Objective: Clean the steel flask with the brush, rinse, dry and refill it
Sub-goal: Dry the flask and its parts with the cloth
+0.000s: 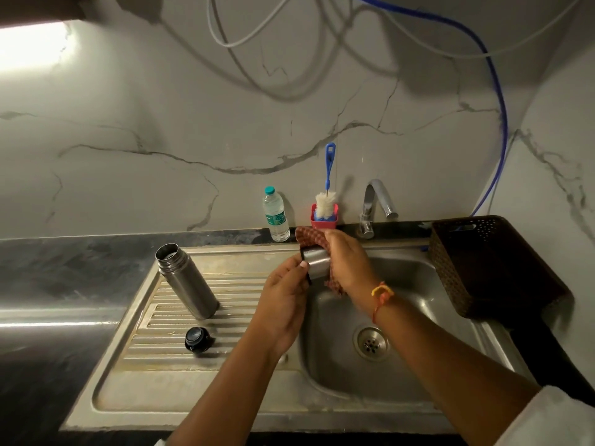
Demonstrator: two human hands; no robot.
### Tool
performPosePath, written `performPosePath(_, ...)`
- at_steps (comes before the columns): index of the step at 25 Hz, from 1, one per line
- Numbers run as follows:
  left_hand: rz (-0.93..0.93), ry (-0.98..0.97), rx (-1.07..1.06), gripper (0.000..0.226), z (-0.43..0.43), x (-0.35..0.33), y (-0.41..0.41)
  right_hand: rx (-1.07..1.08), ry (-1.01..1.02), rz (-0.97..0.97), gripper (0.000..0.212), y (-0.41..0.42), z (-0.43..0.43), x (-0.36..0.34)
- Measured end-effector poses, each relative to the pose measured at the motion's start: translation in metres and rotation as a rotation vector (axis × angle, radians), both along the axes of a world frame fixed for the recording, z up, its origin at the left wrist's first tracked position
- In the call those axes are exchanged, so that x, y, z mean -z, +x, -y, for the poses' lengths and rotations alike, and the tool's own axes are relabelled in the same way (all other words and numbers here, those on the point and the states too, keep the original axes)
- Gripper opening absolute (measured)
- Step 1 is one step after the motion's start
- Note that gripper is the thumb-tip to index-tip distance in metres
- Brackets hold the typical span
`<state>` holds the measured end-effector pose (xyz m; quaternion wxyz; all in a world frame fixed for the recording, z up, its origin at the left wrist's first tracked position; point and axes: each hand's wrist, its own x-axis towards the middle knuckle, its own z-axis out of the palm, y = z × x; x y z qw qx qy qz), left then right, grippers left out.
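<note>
The steel flask (186,281) stands upright and uncapped on the ribbed drainboard. Its black stopper (198,340) lies on the drainboard nearer me. Over the basin's left edge my left hand (283,300) holds the flask's steel cup lid (317,263) from below. My right hand (346,262) grips a red checked cloth (307,236) wrapped against that lid. The bottle brush (326,197), blue handle and white bristles, stands in a small red holder (323,220) at the back ledge.
A plastic water bottle (276,215) stands left of the brush holder. The chrome tap (373,204) rises behind the steel sink (418,300). A dark woven basket (492,265) sits at the sink's right. Dark countertop (64,284) spreads to the left.
</note>
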<state>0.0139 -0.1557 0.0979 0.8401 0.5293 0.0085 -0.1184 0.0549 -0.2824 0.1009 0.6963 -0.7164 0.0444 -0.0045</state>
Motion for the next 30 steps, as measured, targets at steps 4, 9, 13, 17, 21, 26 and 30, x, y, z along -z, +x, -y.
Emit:
performPosePath(4,0.100,0.105,0.022,0.033,0.002,-0.009,0.006,0.080,-0.486,0.520,0.038,-0.018,-0.010,0.000)
performPosePath(9,0.191,0.168,0.126,0.032,-0.001,-0.010,-0.004,-0.194,0.182,-0.238,0.044,0.016,0.024,-0.022)
performPosePath(13,0.487,0.490,0.076,0.032,0.008,-0.008,0.002,-0.157,0.888,-0.450,0.045,0.003,0.023,-0.010)
performPosePath(17,0.748,1.061,0.083,0.034,-0.004,0.015,0.024,-0.087,1.024,-0.565,0.045,-0.003,0.015,0.003)
performPosePath(21,1.095,1.462,0.135,0.032,-0.012,0.027,0.034,-0.017,0.800,-0.633,0.043,0.006,0.028,0.012)
performPosePath(26,1.323,1.609,0.152,0.039,-0.008,0.018,0.022,-0.027,0.411,-0.565,0.045,0.005,0.029,0.007)
performPosePath(30,1.124,1.211,0.115,0.027,0.004,0.011,0.009,-0.113,0.553,-0.379,0.047,-0.002,0.045,-0.005)
